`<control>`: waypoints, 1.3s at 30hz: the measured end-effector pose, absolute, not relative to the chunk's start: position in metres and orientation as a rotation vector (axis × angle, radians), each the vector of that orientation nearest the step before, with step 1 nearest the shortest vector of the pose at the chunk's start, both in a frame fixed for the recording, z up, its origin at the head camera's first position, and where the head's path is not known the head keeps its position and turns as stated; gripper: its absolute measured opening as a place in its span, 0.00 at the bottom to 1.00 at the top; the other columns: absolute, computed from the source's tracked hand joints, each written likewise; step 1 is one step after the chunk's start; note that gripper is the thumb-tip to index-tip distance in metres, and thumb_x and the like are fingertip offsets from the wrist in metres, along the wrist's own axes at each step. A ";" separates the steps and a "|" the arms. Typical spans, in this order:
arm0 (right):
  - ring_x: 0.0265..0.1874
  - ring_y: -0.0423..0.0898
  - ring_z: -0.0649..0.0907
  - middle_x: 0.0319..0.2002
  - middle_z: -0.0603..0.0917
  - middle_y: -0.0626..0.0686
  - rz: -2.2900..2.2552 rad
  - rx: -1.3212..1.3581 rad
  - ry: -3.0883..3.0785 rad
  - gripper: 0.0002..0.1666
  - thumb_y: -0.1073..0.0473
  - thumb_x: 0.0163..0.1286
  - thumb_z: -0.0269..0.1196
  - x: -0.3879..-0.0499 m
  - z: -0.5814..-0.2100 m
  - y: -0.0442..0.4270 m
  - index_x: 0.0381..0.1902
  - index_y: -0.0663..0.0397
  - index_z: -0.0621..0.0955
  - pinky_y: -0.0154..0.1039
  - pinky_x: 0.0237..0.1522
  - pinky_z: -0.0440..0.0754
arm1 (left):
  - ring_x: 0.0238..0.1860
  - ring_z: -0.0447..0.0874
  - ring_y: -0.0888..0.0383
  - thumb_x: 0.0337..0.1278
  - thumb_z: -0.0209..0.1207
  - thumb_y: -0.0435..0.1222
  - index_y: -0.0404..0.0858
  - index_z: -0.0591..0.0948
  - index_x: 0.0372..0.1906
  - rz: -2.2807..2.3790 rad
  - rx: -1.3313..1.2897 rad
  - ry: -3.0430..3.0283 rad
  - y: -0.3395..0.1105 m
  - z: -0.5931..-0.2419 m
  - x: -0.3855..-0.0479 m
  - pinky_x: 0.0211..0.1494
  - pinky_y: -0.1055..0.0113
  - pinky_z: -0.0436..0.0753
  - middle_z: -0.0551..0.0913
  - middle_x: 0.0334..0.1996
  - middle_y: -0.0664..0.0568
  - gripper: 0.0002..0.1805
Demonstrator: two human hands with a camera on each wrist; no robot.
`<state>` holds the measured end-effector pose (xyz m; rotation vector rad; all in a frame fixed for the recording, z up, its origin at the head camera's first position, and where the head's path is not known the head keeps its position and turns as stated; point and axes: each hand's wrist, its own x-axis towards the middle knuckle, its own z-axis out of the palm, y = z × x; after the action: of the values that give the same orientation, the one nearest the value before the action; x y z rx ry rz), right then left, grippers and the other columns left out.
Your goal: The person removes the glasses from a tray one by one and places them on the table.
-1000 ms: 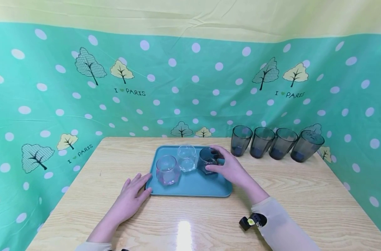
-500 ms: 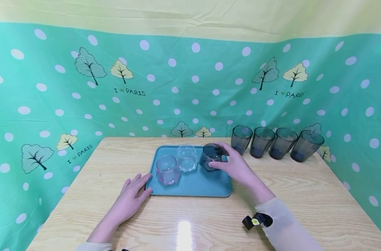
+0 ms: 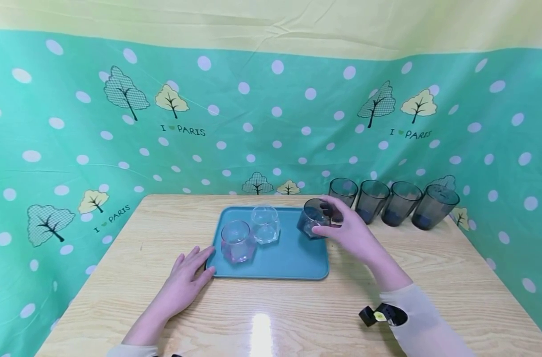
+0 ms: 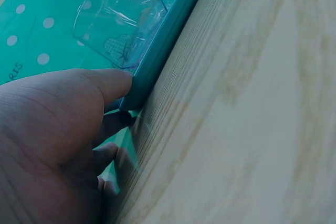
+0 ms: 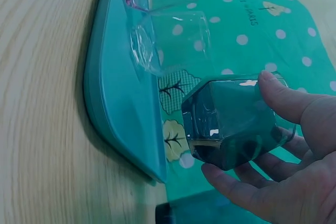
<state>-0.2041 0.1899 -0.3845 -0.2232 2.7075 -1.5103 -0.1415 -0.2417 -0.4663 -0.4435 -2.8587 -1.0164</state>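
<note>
Hanging along the back and sides, a green fabric backdrop [image 3: 186,166] with white dots and printed trees walled in the pale wood-grain table [image 3: 163,223], probably as a screen. On it sat a blue rectangular tray [image 3: 275,263] with rounded corners, its raised rim likely meant to stop things sliding off. The bare left hand [image 3: 186,282] lay with fingers loosely spread, gripping nothing, fingertips against the tray's left edge near the front corner, seemingly to steady it. The bare right hand [image 3: 353,233] was parted only to the width of a short smoke-grey faceted glass [image 3: 312,224], thumb on the near side, fingers round the far side, a hold that suited its wide body. Four tall smoke-grey tapered glasses [image 3: 401,206] stood in a row at the back right. The gripped glass was raised clear of the tray near its back right corner; a short clear faceted glass [image 3: 265,228] and a short pink-tinted faceted glass [image 3: 238,247] stood upright on it, flat bases presumably making them stable
</note>
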 end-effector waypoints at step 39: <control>0.78 0.69 0.68 0.84 0.65 0.63 -1.414 -0.141 2.744 0.53 0.47 0.73 0.78 -0.197 -0.388 0.252 0.88 0.41 0.64 0.76 0.71 0.70 | 0.85 0.56 0.31 0.86 0.60 0.43 0.34 0.73 0.82 -1.046 -0.439 -2.874 -0.244 -0.467 -0.143 0.86 0.28 0.42 0.74 0.79 0.37 0.31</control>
<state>-0.1968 0.2515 -0.3884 -0.1411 2.7440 -1.4143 -0.1426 -0.2437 -0.4669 -0.4388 -2.8744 -1.0460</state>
